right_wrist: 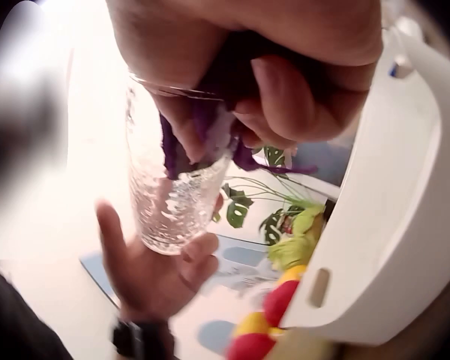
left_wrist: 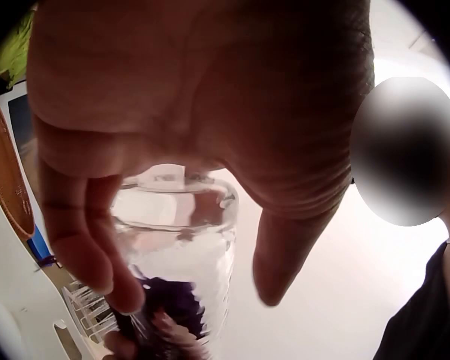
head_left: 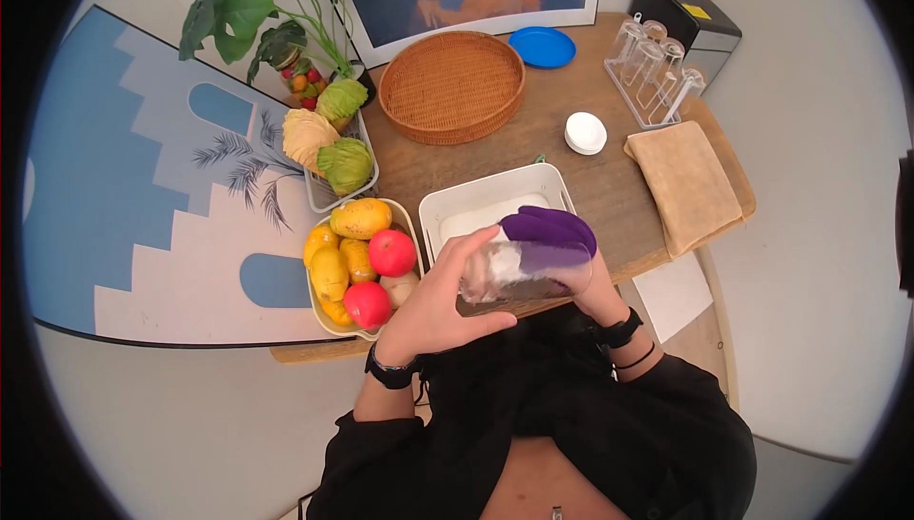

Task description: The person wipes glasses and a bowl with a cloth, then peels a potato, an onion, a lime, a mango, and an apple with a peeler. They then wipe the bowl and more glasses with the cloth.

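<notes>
A clear, textured drinking glass (head_left: 490, 274) lies sideways between the two hands, above the front of a white bin (head_left: 440, 206). The left hand (head_left: 430, 309) holds its closed end, fingers curved against the side and thumb standing away, as the left wrist view shows with the glass (left_wrist: 172, 214) under the palm. At the mouth, the right hand (head_left: 598, 290) grips a purple cloth (head_left: 552, 227). In the right wrist view, part of the cloth (right_wrist: 202, 135) and some fingers are inside the glass (right_wrist: 169, 214); the rest bunches in the palm.
Left of the bin stand a basket of fruit (head_left: 328, 272) and a container with lettuce (head_left: 345, 166). Behind are a round wicker tray (head_left: 452, 87) and blue plate (head_left: 543, 47). To the right are a white round object (head_left: 586, 132), folded tan cloth (head_left: 685, 187) and glass rack (head_left: 652, 77).
</notes>
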{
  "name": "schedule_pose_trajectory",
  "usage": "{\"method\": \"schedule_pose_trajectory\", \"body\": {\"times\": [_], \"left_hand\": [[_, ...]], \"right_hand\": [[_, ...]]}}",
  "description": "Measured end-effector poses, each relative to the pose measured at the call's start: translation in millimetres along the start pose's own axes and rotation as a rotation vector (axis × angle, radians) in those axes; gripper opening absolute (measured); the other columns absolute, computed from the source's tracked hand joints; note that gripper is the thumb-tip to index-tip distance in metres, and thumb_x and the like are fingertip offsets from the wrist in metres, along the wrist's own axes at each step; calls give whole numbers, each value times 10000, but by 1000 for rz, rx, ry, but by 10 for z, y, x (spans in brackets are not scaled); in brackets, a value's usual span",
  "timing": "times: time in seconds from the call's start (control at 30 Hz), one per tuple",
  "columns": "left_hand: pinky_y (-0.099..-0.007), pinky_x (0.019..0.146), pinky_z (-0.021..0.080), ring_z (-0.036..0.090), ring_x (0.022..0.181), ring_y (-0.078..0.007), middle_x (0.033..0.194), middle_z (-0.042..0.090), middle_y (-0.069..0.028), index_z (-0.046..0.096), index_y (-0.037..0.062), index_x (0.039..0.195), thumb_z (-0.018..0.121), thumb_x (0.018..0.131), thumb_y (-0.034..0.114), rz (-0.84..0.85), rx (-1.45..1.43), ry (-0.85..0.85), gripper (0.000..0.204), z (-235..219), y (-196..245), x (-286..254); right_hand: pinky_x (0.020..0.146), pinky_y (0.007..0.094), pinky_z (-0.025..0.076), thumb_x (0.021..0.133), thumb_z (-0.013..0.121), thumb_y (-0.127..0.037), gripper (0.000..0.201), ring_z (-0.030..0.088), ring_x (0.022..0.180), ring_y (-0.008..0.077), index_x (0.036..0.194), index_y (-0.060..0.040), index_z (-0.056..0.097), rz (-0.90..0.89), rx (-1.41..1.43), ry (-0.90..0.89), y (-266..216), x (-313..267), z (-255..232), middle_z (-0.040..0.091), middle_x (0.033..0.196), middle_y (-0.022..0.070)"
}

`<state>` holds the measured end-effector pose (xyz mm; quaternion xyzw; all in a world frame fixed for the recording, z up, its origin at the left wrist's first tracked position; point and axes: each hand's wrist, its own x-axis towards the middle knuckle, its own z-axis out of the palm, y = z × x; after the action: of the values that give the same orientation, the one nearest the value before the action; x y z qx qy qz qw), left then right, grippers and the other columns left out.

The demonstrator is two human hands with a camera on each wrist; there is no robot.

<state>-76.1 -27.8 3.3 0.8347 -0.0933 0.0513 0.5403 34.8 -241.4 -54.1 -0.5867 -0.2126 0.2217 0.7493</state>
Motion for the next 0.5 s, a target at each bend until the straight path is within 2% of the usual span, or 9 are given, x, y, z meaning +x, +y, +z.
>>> {"method": "schedule_pose_trajectory", "body": {"times": [0.1, 0.13, 0.17, 0.2, 0.23, 0.3, 0.37, 0.43, 0.5], "left_hand": [[-335, 904, 505, 634, 1042, -175, 1132, 637, -122, 505, 59, 1348, 859, 795, 260, 89, 79, 78, 686, 12, -13, 68], [-335, 904, 505, 634, 1042, -175, 1132, 637, -122, 505, 59, 1348, 859, 795, 260, 89, 87, 82, 686, 0, 19, 74], [-305, 820, 505, 626, 941, -138, 1036, 645, -85, 531, 56, 1291, 851, 802, 249, -94, 27, 111, 615, -9, 70, 73], [-275, 736, 506, 618, 839, -100, 940, 652, -49, 557, 53, 1234, 843, 809, 239, -280, -36, 139, 544, -5, 101, 66], [-275, 736, 506, 618, 839, -100, 940, 652, -49, 557, 53, 1234, 843, 809, 239, -284, -32, 140, 544, 24, 66, 73], [-236, 601, 449, 556, 691, -56, 804, 620, 5, 554, 56, 1181, 830, 822, 229, -374, -309, 237, 485, 83, -47, 123], [-237, 588, 443, 555, 689, -56, 819, 623, 7, 560, 49, 1187, 827, 824, 227, -354, -282, 250, 485, 80, -40, 129], [-238, 576, 436, 554, 688, -57, 834, 626, 10, 567, 42, 1193, 825, 825, 225, -336, -258, 266, 485, 13, -63, 113], [-241, 726, 505, 590, 874, -79, 1031, 614, -20, 539, 29, 1276, 744, 861, 77, -227, -71, 267, 465, -109, -60, 157]], "right_hand": [[955, 309, 502, 762, 838, -179, 690, 634, 1129, 159, 1356, 17, 547, -13, 72, 14, 101, -28, -11, 678, 1271, 106], [932, 309, 516, 742, 842, -164, 695, 668, 1083, 186, 1346, 23, 553, -256, -323, 28, 176, 51, -83, 696, 1226, 105], [932, 309, 516, 742, 842, -164, 695, 668, 1083, 186, 1346, 23, 553, -259, -317, 24, 168, 26, -70, 696, 1226, 105], [909, 314, 525, 729, 845, -156, 689, 688, 1051, 206, 1334, 17, 564, -350, -432, 121, 155, -48, -42, 706, 1187, 111], [887, 319, 534, 717, 848, -149, 684, 709, 1019, 226, 1321, 12, 574, -438, -548, 220, 151, -96, -32, 716, 1148, 118], [853, 328, 543, 700, 854, -130, 670, 730, 974, 255, 1299, 6, 587, -511, -608, 235, 202, -78, -69, 721, 1083, 133], [844, 329, 540, 706, 840, -85, 642, 728, 976, 255, 1290, 7, 590, -380, -499, 250, 232, -65, -83, 718, 1066, 136], [860, 323, 537, 719, 833, -64, 636, 724, 995, 247, 1297, 20, 581, -358, -522, 272, 210, -55, -68, 721, 1086, 133], [876, 317, 533, 732, 826, -44, 631, 719, 1015, 239, 1304, 32, 571, -337, -543, 297, 213, -58, -90, 723, 1106, 130]]}}
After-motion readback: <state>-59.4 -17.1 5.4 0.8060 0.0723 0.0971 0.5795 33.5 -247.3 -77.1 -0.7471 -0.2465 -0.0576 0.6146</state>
